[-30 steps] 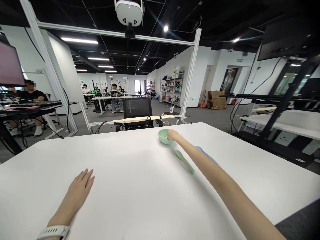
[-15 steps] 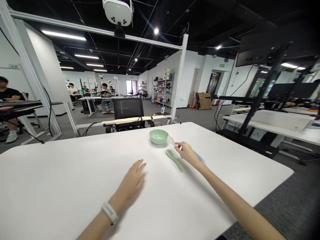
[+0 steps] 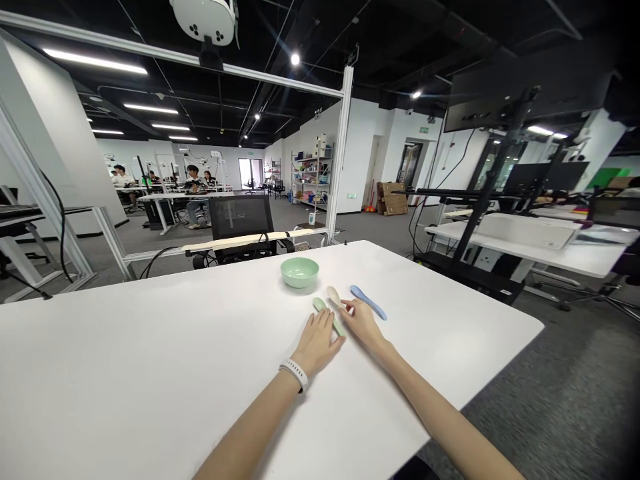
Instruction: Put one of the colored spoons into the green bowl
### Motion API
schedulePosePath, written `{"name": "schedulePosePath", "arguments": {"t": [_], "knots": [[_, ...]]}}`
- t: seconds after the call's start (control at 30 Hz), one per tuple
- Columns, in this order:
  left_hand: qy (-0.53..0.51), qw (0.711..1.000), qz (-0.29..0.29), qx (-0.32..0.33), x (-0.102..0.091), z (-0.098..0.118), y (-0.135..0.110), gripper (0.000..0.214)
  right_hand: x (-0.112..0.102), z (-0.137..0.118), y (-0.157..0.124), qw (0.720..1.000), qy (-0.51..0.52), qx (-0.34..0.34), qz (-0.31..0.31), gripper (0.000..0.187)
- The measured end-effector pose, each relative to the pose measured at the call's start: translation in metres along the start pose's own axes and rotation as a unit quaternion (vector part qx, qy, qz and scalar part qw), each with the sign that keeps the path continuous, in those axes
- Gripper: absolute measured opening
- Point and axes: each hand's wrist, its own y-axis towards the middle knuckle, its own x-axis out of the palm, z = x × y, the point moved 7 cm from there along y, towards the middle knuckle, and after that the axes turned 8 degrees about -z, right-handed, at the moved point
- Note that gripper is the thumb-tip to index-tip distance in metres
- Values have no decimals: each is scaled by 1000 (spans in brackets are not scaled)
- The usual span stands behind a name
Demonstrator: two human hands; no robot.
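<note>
A white rectangular tabletop (image 3: pixel 150 347) carried a bowl and three spoons, all grouped toward its far edge. The round pale-green ceramic bowl (image 3: pixel 299 272) sat upright near that edge. Just below and to its right lay a slim pale-green spoon (image 3: pixel 320 305), with a cream spoon (image 3: pixel 333 296) just beside it. A slim blue spoon (image 3: pixel 367 301) lay a little farther right, the three slanting roughly parallel.

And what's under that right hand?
A cream spoon pokes out from the right hand. Its wide end shows; the fingers cover the handle, so that part can't be seen.
</note>
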Motion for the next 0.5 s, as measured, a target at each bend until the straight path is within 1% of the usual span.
{"name": "schedulePosePath", "arguments": {"t": [0.07, 0.17, 0.33, 0.4, 0.5], "knots": [[3, 1000, 3, -1, -5, -5, -10, 65, 2, -1, -1, 1000, 7, 3, -2, 46], [9, 1000, 13, -11, -17, -19, -34, 61, 8, -4, -3, 1000, 13, 4, -12, 44], [11, 999, 25, -45, -41, -55, -85, 60, 21, -16, -8, 999, 14, -10, -41, 36], [7, 998, 26, -52, -47, -66, -102, 61, 26, -21, -10, 999, 8, -13, -48, 33], [4, 998, 35, -43, -52, -74, -120, 59, 34, -24, -10, 998, -8, -13, -55, 29]]}}
